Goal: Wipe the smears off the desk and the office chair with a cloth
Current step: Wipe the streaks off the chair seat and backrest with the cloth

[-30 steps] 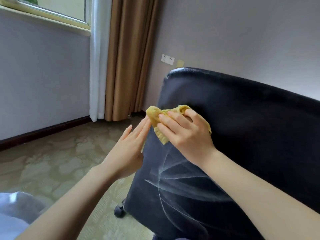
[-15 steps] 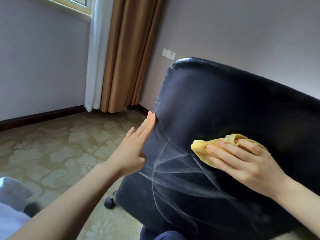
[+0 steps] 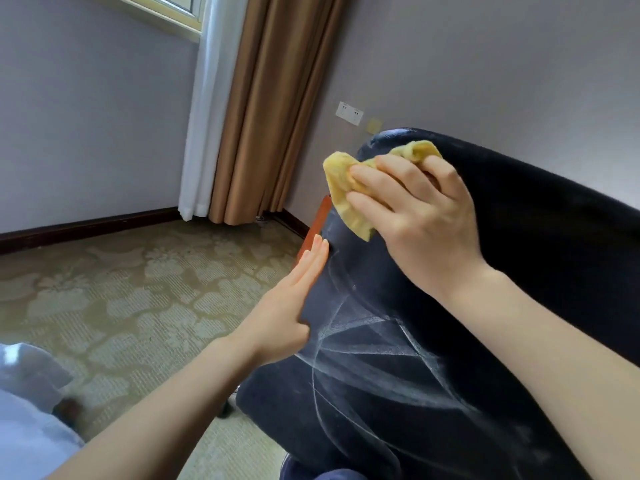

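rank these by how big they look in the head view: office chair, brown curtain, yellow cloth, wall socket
1. office chair (nearest the camera)
2. brown curtain
3. yellow cloth, partly under the right hand
4. wall socket

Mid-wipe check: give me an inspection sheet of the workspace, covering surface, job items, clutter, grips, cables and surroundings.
Surface: dark chair back, with white smears across its lower half; desk not in view.
Job's things: yellow cloth, bunched, at the chair back's upper left edge.
Clutter: orange strip behind the chair; cannot tell what it is.
Grips: right hand holds the cloth against the chair; left hand flat, fingers straight, at the chair's left edge.
Cables: nothing seen.
Surroundings: patterned carpet, brown curtain, wall socket.
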A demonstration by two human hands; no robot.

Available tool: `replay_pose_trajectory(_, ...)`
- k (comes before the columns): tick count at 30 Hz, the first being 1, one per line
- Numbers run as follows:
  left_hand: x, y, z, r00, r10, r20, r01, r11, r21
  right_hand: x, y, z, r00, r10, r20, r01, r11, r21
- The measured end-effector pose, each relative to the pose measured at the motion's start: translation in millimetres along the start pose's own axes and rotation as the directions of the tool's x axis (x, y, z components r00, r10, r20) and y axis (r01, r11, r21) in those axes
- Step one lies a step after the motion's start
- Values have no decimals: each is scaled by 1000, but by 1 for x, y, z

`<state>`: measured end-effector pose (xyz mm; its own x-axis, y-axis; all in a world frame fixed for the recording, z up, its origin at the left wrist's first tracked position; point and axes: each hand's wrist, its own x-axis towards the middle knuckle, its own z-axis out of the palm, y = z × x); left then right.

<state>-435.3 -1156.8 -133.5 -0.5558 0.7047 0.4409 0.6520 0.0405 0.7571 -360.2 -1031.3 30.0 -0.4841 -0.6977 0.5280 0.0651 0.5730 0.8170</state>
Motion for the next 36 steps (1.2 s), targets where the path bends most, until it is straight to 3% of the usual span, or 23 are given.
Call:
replay_pose_trajectory(5, -5, -2, -9, 997, -53, 59, 50, 998, 43, 9, -32, 25, 977, 92, 193, -102, 994, 45)
replay_pose_trajectory(9, -15, -12, -13, 995, -89, 51, 76, 974, 214, -10, -56, 40, 961, 51, 272, -73, 995, 70)
replay_pose_trajectory(16, -24, -12, -14, 987, -163, 6, 146, 901, 409, -64, -78, 46, 953, -80, 291, 35, 987, 156)
replay_pose_trajectory(23, -19, 5, 7, 995, -70, -69, 91, 920, 381, -110, -64, 22, 949, -190, 254, 136, 967, 214)
replay_pose_trajectory(27, -17, 6, 14, 988, -65, -143, 102, 958, 268, -134, -42, 2, 926, -280, 254, 225, 948, 225)
replay_pose_trajectory(36, -12, -8, 7, 1000, -14, 9, 10, 931, 365, -149, 13, -34, 930, -311, 195, 298, 950, 92)
